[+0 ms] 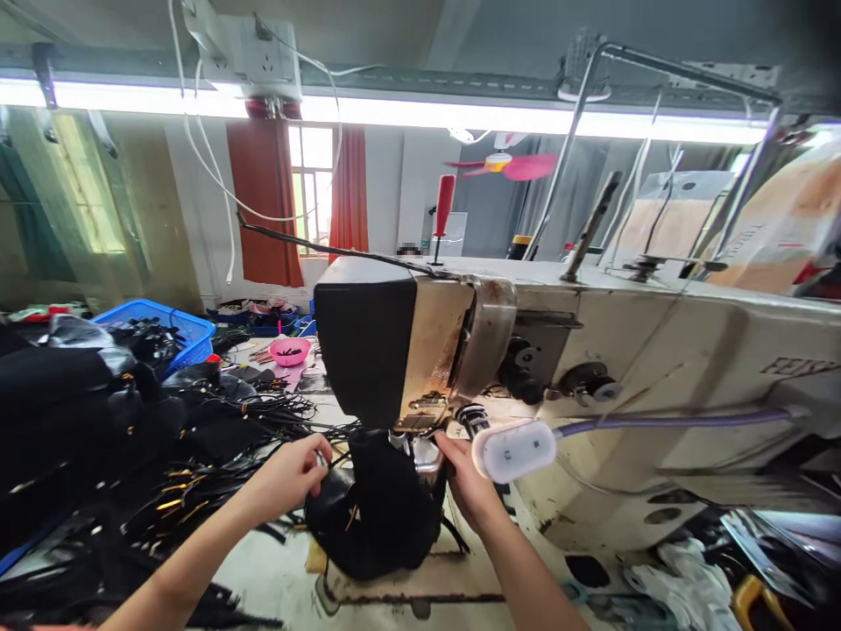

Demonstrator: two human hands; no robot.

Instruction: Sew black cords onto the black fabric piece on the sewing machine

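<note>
A black fabric piece (394, 508) with a shiny black part on its left lies bunched under the head of a sewing machine (434, 350), below the metal presser foot (427, 456). At its left edge, my left hand (299, 473) is closed, fingers curled around something small with a shiny spot that I cannot make out. My right hand (473, 486) reaches up along the fabric's right side, its fingertips close beside the presser foot. Part of its fingers is hidden, so its grip does not show. A small lit lamp (516, 450) hangs just over that hand.
Black pieces and cords (216, 429) are heaped on the left. A blue basket (197, 343) and a pink bowl (289, 352) stand behind. A red-handled screwdriver (444, 210) stands upright on the machine. Plastic-wrapped items (696, 570) and a yellow-handled tool (755, 600) lie lower right.
</note>
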